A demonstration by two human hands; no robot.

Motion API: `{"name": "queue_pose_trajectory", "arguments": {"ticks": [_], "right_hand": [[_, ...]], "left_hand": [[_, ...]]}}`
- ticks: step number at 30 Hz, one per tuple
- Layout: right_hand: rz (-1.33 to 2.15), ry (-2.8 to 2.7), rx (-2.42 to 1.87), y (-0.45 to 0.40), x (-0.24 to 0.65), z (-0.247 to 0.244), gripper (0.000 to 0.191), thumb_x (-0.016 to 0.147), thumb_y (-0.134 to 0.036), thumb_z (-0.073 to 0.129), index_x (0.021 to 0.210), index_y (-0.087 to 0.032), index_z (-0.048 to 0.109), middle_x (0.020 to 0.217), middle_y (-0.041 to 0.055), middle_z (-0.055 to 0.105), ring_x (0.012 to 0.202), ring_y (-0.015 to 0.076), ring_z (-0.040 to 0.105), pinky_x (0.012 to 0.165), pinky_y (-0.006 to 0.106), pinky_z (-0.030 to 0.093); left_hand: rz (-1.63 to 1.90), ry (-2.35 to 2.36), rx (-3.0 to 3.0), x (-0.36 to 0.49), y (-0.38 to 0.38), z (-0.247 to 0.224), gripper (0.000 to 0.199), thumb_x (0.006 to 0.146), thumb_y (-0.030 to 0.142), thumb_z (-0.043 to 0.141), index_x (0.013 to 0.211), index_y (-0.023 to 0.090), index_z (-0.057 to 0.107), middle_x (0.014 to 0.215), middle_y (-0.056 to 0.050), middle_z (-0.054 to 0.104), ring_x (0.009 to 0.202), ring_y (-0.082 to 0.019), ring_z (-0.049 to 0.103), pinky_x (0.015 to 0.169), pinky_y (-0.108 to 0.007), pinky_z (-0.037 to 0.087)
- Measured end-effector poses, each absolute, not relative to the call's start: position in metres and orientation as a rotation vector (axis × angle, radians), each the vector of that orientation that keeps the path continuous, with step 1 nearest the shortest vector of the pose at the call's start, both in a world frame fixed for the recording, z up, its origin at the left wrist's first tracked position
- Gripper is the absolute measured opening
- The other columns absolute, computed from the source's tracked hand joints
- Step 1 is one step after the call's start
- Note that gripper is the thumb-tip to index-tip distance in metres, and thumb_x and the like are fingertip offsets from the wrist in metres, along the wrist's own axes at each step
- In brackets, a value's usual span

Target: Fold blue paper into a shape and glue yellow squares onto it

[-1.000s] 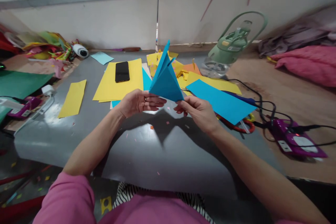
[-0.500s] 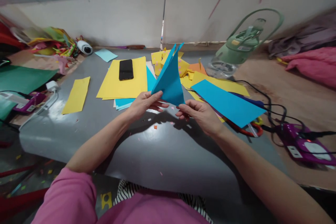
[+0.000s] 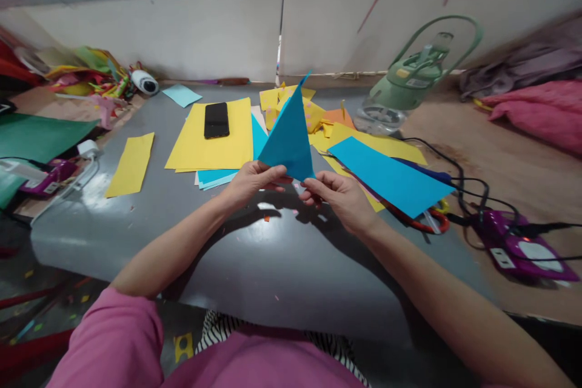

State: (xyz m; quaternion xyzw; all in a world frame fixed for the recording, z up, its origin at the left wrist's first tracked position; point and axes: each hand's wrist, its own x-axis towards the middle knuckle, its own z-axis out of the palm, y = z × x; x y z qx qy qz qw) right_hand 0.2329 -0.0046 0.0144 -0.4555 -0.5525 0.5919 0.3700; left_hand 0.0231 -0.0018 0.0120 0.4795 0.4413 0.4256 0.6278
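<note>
A folded sheet of blue paper (image 3: 290,139) stands upright as a triangle above the grey table, its point toward the wall. My left hand (image 3: 260,180) grips its lower left edge, with the thumb on the near face and the fingers behind. At the lower right corner, my right hand (image 3: 334,193) pinches the paper between thumb and fingers. Beyond the folded sheet lies yellow paper with pink dots (image 3: 313,114), partly hidden by it. A flat blue paper strip (image 3: 388,176) rests to the right of my right hand.
A black phone (image 3: 217,120) lies on yellow sheets (image 3: 191,151) at left, near a smaller yellow piece (image 3: 131,165). At right stand a green-lidded water bottle (image 3: 400,88) and a purple power strip (image 3: 509,248) with cables. Orange-red scissor handles (image 3: 439,225) show under the blue strip.
The top points of the folded blue paper, apart before, now nearly meet, and its face has turned flatter toward me. Both hands keep hold of its lower edge.
</note>
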Motion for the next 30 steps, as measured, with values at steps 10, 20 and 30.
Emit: {"name": "queue_pose_trajectory", "arguments": {"ticks": [10,20,30], "right_hand": [[1.547,-1.398,-1.141,-0.008,0.231,0.015,0.041,0.072,-0.058,0.083,0.071,-0.021,0.065,0.070,0.0010,0.072,0.060,0.0123,0.060,0.061,0.029,0.049],[1.480,-1.464,-1.171,-0.003,0.236,0.008,0.041,0.077,-0.059,0.078,0.075,-0.021,0.064,0.073,0.0024,0.073,0.063,0.0137,0.062,0.061,0.029,0.051],[0.969,-1.941,-1.302,0.001,0.245,0.017,0.046,0.084,-0.065,0.065,0.091,-0.020,0.067,0.081,0.0058,0.075,0.072,0.0215,0.068,0.066,0.033,0.049]], "left_hand": [[1.161,1.009,0.888,0.036,-0.007,0.007,0.043,0.071,0.054,0.085,0.062,0.018,0.062,0.073,-0.004,0.073,0.080,-0.017,0.072,0.074,-0.028,0.056],[1.202,0.993,0.829,0.023,0.001,0.011,0.043,0.069,0.053,0.087,0.075,0.018,0.063,0.083,-0.006,0.075,0.090,-0.023,0.073,0.078,-0.033,0.059],[1.027,1.064,0.767,0.003,0.014,0.018,0.023,0.079,0.031,0.081,0.081,0.018,0.062,0.072,-0.001,0.069,0.069,-0.016,0.069,0.073,-0.029,0.060]]}}
